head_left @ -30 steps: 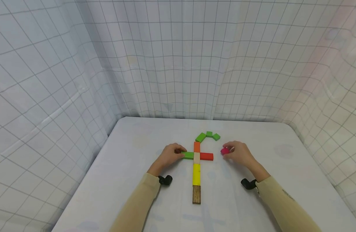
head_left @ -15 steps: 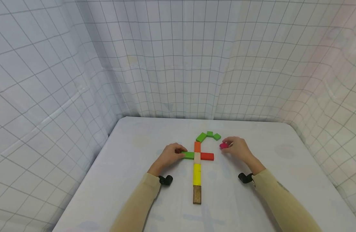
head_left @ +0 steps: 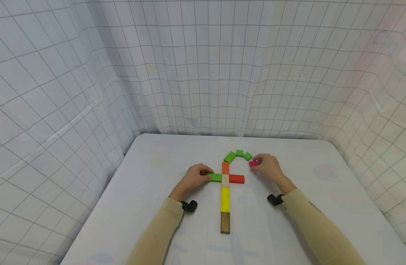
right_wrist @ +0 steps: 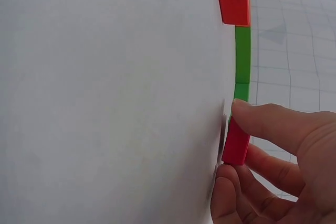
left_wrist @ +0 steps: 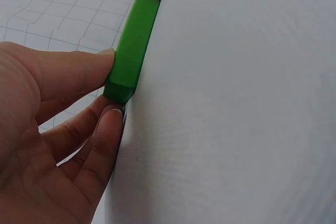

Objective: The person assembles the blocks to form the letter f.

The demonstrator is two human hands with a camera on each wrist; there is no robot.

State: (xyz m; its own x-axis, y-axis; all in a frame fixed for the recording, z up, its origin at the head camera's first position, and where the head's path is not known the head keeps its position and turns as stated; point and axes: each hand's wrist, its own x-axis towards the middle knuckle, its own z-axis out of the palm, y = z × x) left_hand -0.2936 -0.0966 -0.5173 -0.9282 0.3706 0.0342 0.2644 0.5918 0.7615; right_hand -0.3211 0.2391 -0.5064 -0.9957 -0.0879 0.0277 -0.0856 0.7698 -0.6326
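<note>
The right hand (head_left: 268, 165) pinches a small pink block (head_left: 253, 163) between thumb and fingertips; the right wrist view shows the thumb (right_wrist: 262, 116) on one face and a finger under the other, with the block on the white table (head_left: 156, 206). The pink block sits just beside the rightmost of three small green blocks (head_left: 238, 155) that form an arc at the far end of the layout.

The left hand (head_left: 193, 177) pinches the outer end of a green bar (head_left: 216, 177) between thumb and curled fingers; the bar lies flat on the table. Its other end touches a pale wooden block (head_left: 224, 180), which has a red bar (head_left: 237, 179) on its other side, an orange block (head_left: 225, 168) beyond it, and a yellow bar (head_left: 224, 199) and a brown block (head_left: 224, 222) toward the person. Together these make a cross with a long stem.
</note>
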